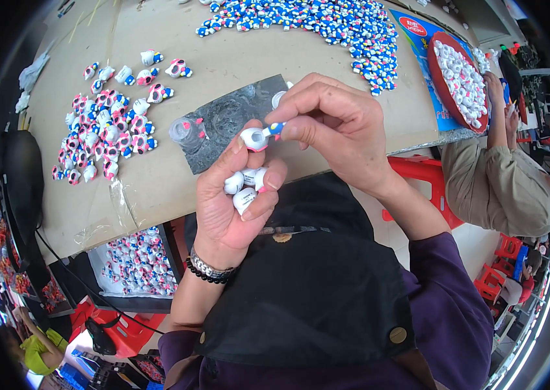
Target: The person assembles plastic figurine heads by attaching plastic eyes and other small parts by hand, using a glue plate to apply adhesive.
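Observation:
My left hand (229, 195) is closed around several white figurine heads (246, 198) in its palm. Between its thumb and fingertips it pinches one more white figurine head (255, 138), whose hollow opening faces up and to the right. My right hand (340, 123) pinches a small blue-and-white figurine body (275, 128) by its end. The body's other end meets the head at its opening; how deep it sits I cannot tell. Below the hands on the table lies a dark grey mat (223, 117) with small pink pieces (201, 127) and a clear round dish (184, 132).
Assembled figurines (109, 133) lie heaped on the table's left. A large pile of blue bodies (327, 26) spreads across the far side. At right a red tray (441, 97) holds white heads, beside another person's arm (496, 97). A box of figurines (138, 260) stands below the table edge.

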`<act>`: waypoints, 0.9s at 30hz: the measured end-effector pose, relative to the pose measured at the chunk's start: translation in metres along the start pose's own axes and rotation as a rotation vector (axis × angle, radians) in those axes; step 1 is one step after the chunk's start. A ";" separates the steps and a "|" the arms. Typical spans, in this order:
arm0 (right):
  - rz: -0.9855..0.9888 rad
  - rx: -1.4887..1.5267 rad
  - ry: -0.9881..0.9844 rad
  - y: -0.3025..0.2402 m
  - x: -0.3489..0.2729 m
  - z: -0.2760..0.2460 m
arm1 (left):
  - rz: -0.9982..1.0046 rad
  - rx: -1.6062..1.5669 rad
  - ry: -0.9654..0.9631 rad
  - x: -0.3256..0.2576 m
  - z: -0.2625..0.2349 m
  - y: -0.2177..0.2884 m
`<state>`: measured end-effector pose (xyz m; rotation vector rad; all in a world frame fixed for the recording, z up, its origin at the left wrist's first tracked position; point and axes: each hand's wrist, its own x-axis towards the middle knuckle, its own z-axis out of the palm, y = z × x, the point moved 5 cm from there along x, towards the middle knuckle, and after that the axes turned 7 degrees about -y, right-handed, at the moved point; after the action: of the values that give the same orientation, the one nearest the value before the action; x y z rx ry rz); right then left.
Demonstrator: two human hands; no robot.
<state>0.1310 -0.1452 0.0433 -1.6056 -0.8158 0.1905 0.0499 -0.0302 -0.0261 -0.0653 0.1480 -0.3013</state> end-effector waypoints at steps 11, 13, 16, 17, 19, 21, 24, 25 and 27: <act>-0.231 -0.275 -0.057 -0.014 -0.008 0.015 | 0.144 0.435 0.014 -0.007 0.004 0.004; -0.237 -0.276 -0.051 -0.017 -0.011 0.018 | 0.181 0.525 0.029 -0.008 0.003 0.005; -0.258 -0.301 -0.052 -0.020 -0.014 0.019 | 0.212 0.649 -0.026 -0.008 0.007 0.004; -0.259 -0.277 -0.037 -0.020 -0.014 0.021 | 0.244 0.663 -0.007 -0.008 0.009 0.004; -0.257 -0.266 -0.012 -0.018 -0.013 0.020 | 0.263 0.675 0.002 -0.008 0.012 0.002; -0.396 -0.357 -0.014 -0.022 -0.013 0.020 | 0.321 0.748 0.010 -0.009 0.015 0.006; -0.447 -0.303 0.036 -0.019 -0.011 0.024 | 0.293 0.688 -0.076 -0.010 0.019 0.012; -0.445 -0.341 0.018 -0.025 -0.008 0.025 | 0.268 0.635 -0.076 -0.012 0.016 0.015; -0.426 -0.382 0.061 -0.035 0.000 0.017 | 0.235 0.519 -0.048 -0.017 0.017 0.022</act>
<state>0.1083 -0.1319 0.0717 -1.7336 -1.1750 -0.3361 0.0429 -0.0032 -0.0090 0.4563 0.0254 -0.0958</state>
